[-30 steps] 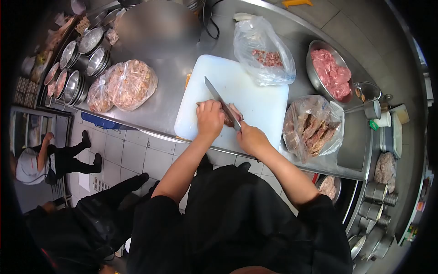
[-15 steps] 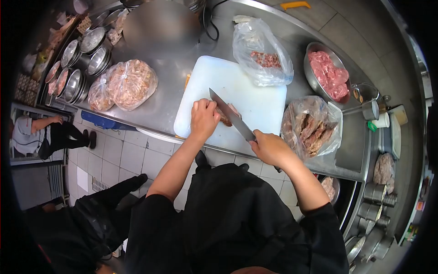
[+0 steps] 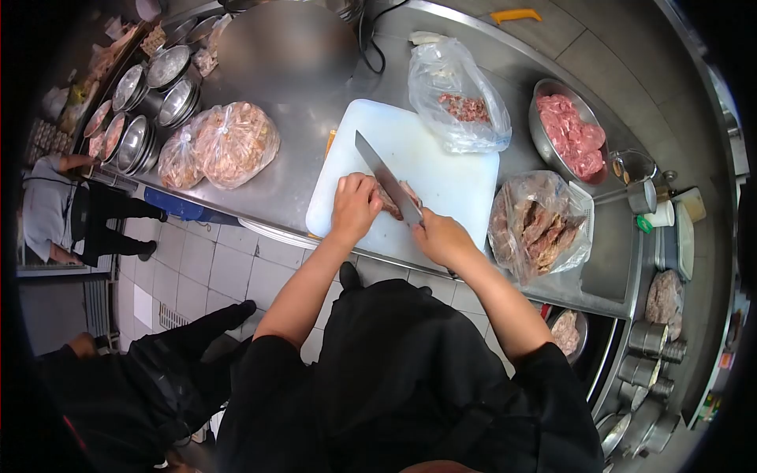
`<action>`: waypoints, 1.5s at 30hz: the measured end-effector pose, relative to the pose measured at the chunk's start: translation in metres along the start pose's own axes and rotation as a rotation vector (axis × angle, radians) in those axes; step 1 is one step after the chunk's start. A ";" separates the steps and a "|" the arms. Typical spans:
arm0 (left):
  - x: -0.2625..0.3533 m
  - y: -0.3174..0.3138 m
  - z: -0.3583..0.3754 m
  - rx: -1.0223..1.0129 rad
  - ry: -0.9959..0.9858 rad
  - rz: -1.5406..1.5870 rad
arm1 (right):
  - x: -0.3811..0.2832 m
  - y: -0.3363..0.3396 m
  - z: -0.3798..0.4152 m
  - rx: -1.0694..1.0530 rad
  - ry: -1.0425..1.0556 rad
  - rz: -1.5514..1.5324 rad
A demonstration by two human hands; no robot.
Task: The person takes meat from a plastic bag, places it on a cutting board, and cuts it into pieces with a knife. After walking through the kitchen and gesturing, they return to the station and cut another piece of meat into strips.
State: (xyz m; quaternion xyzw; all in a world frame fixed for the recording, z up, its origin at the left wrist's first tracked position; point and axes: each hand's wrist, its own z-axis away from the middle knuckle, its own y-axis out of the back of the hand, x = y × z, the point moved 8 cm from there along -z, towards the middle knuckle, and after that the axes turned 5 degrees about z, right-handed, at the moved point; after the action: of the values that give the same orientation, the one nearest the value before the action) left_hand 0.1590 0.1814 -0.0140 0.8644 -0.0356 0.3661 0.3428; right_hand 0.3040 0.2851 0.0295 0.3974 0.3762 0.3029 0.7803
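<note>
On the white cutting board (image 3: 449, 181) lies a strip of browned meat (image 3: 389, 205). My left hand (image 3: 355, 206) presses on its left end with curled fingers. My right hand (image 3: 443, 238) is wrapped round the handle of a large knife (image 3: 384, 173), whose blade crosses over the meat and points away to the upper left. Behind the board's right part, a clear bag (image 3: 460, 102) holds small chopped bits. Right of the board, another open bag (image 3: 540, 225) holds larger browned pieces.
A steel bowl of raw pink meat (image 3: 569, 134) stands at the back right. Two tied bags of meat (image 3: 236, 146) and stacked metal bowls (image 3: 136, 146) are at the left. One person (image 3: 55, 213) stands at far left, another in black (image 3: 150, 386) at lower left.
My right hand and the knife have moved left, the blade reaching further across the board. My left hand stays on the meat. The person at far left has shifted posture. The view has moved slightly.
</note>
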 end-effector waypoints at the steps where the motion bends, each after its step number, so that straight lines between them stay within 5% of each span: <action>1: 0.002 0.001 0.000 0.003 -0.012 -0.009 | 0.000 0.007 0.008 -0.002 -0.001 0.001; 10: -0.003 0.000 -0.002 -0.006 -0.013 0.019 | -0.006 -0.019 -0.001 -0.126 0.042 0.044; 12: -0.007 0.003 0.002 -0.032 -0.008 0.062 | -0.003 -0.025 -0.030 0.026 -0.001 -0.004; 19: -0.006 0.010 0.003 -0.029 -0.006 0.114 | -0.007 0.004 -0.013 0.053 0.032 -0.040; 23: -0.006 0.008 0.002 -0.045 0.011 0.094 | -0.015 0.040 0.028 -0.076 0.062 0.085; 28: -0.011 0.007 0.001 -0.057 0.035 0.128 | -0.009 -0.004 0.002 -0.165 0.046 0.047; 34: -0.011 0.013 0.003 -0.077 0.018 0.175 | -0.013 -0.031 -0.041 0.042 0.069 0.023; 45: -0.015 0.021 0.007 -0.047 0.032 -0.004 | -0.017 0.020 -0.003 -0.049 0.074 0.023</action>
State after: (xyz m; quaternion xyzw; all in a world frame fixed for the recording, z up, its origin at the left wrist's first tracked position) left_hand 0.1456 0.1584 -0.0153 0.8503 -0.0371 0.3782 0.3641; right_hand 0.2889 0.2833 0.0511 0.3709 0.3929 0.3355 0.7717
